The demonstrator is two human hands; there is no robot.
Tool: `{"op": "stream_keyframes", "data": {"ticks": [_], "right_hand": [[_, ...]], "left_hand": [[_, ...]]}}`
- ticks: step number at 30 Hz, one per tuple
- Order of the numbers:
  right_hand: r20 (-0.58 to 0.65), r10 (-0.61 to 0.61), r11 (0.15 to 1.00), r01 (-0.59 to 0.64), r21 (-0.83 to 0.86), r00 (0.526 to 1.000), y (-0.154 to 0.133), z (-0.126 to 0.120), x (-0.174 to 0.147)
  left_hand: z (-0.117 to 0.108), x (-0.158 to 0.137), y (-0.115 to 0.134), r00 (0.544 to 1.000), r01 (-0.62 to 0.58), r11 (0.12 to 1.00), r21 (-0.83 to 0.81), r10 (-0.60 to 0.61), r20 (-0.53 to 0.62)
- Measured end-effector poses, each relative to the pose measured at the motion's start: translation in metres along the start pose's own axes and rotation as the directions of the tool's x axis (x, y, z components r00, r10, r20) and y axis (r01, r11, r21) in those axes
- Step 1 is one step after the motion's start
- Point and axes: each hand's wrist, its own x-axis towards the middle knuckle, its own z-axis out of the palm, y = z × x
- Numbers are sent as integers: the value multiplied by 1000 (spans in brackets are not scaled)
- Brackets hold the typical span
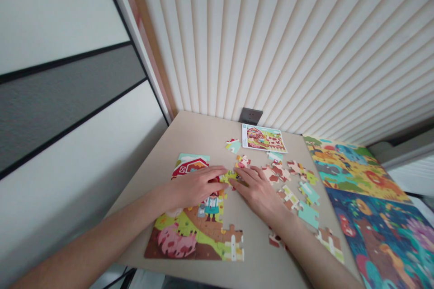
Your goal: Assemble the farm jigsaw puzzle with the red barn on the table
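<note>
Two-handed handling of a farm-scene jigsaw on a tabletop (203,131). The left hand (200,185) lies palm down with fingers extended over the upper part of one partly joined jigsaw section (200,237), probably steadying it. The right hand (254,187) reaches in from the other side with bent fingers, neither clenched nor withdrawn. Between the two sets of fingertips, at the section's right edge, sits one yellow-green jigsaw piece (232,175); both hands touch it, though whether either pinches it or merely presses cannot be told.

The section extends beneath the left hand and toward the wearer, showing one pink pig and one standing figure. One picture card (264,138) lies beyond the right hand, its farm scene upright to the wearer, presumably for easy consultation. Loose jigsaw pieces (308,214), at least ten, are spread beyond and to the right of the right hand, probably to keep them within reach; overlap and the right forearm prevent an exact count. Two picture puzzles lie right of the right forearm, apparently set aside: one savanna puzzle (352,162), farther away, and one dark-blue puzzle (383,235), nearer.
</note>
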Motion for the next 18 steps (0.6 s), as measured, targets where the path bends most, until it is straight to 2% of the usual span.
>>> {"op": "stream_keyframes", "data": {"ticks": [7,12,16,18], "right_hand": [[-28,-34,999,33,-18,999,-5,3,0],[-6,34,999,-34,17,999,-6,6,-2],[-11,67,997,-67,23,998,-6,4,0],[-18,73,997,-73,12,997,-7,1,2]], "left_hand": [[5,-2,0,1000,8,1000,3,-8,-31],[4,-2,5,999,31,997,72,-28,-36],[4,-2,7,991,97,994,40,-93,-101],[5,-3,7,989,116,993,26,-113,-94]]}}
